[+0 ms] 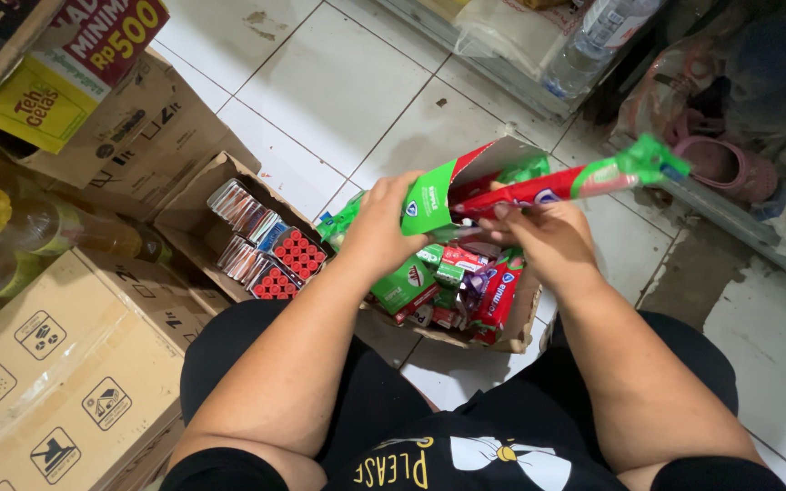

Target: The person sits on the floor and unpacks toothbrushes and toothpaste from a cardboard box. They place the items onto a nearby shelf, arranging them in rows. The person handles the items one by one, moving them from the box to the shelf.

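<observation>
My left hand [377,227] grips an open red-and-green carton [466,177] held above a low cardboard box. My right hand [548,238] holds a red toothpaste tube with a green cap end [584,180], its near end at the carton's open mouth and its cap pointing right. Below both hands, the cardboard box [518,338] holds several red and green toothpaste cartons and tubes [466,286]. My knees in black clothing frame the box from below.
A second open cardboard box [195,205] at left holds several foil-wrapped packs and red-capped items [295,256]. Stacked brown cartons [65,373] and bottles of yellow liquid [11,236] stand at far left. A shelf edge with plastic bottles [593,36] and a pink sandal [720,165] lie at the top right on the white tiled floor.
</observation>
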